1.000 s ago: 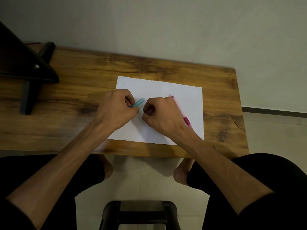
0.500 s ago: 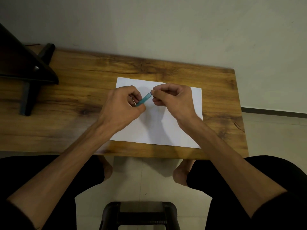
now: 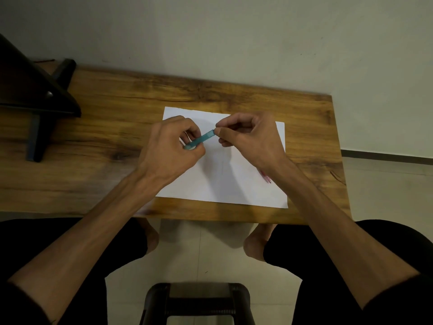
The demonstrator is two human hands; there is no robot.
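Note:
A short teal pen-like stick point(image 3: 202, 139) is held above a white sheet of paper point(image 3: 225, 184) on the wooden table point(image 3: 117, 118). My left hand point(image 3: 168, 148) grips its lower left end with curled fingers. My right hand point(image 3: 248, 137) pinches its upper right end between thumb and forefinger. A pink pen point(image 3: 266, 177) lies on the paper, mostly hidden under my right wrist.
A dark stand with a slanted black panel point(image 3: 35, 95) occupies the table's left end. The wall runs right behind the table. A dark stool point(image 3: 196, 301) stands on the tiled floor between my knees, and the table's right edge sits near the paper.
Both hands have risen from the paper and moved toward the wall. My right hand has shifted from beside the pink pen to pinching the teal stick's far end.

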